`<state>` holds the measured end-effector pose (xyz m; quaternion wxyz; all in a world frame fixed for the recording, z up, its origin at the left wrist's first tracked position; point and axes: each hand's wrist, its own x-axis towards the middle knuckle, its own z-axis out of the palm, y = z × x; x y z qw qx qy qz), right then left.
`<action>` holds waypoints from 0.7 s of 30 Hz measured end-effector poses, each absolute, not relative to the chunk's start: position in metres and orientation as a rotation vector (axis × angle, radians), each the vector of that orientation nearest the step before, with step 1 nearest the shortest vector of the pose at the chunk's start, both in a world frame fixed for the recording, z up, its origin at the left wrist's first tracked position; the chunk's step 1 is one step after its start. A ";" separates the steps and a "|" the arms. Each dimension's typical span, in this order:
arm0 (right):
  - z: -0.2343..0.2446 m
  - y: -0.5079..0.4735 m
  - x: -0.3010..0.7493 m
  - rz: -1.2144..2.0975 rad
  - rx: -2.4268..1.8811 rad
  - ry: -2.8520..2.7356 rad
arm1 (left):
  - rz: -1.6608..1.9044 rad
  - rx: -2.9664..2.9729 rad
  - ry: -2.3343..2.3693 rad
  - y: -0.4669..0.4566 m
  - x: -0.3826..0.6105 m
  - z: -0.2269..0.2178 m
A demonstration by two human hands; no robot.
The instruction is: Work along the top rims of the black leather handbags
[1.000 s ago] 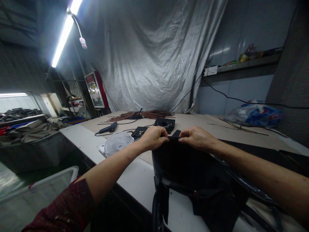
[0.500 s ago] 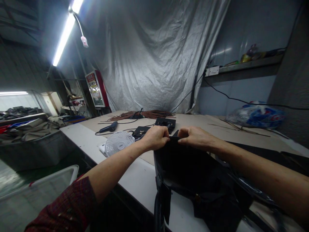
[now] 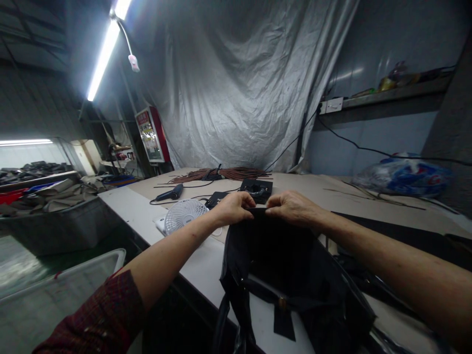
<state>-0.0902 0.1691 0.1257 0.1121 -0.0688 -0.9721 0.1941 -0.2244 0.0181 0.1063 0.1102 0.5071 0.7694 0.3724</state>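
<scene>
At 8 o'clock, left sleeve (image 3: 98,317): dark maroon cloth, fine check or plaid, redder where lit, near black in the creases. Few small pale flecks mid-sleeve; too blurred to tell print from lint. Loose cut, wrinkled. Plain hem (image 3: 137,292) near the elbow, slightly slanted. From hem up toward centre, left forearm (image 3: 177,255) bare; left hand (image 3: 236,207) ungloved. Toward 4 o'clock, right forearm (image 3: 383,255) bare out to the edge of view; right hand (image 3: 293,209) likewise ungloved.

At centre, the left grip (image 3: 236,208) and right grip (image 3: 291,209) pinch an open black bag (image 3: 295,270); a white fan (image 3: 185,215) stands left.
</scene>
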 end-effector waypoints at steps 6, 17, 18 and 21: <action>0.125 0.166 -0.090 0.549 -0.153 -2.844 | 1.050 1.573 2.238 0.017 -0.219 0.108; 0.119 0.173 -0.097 0.232 0.081 -2.816 | 0.823 1.754 2.592 0.026 -0.208 0.115; 0.119 0.174 -0.098 0.194 0.113 -2.814 | 0.826 1.780 2.582 0.027 -0.207 0.115; 0.120 0.174 -0.102 0.144 0.130 -2.799 | 0.811 1.861 2.566 0.028 -0.205 0.115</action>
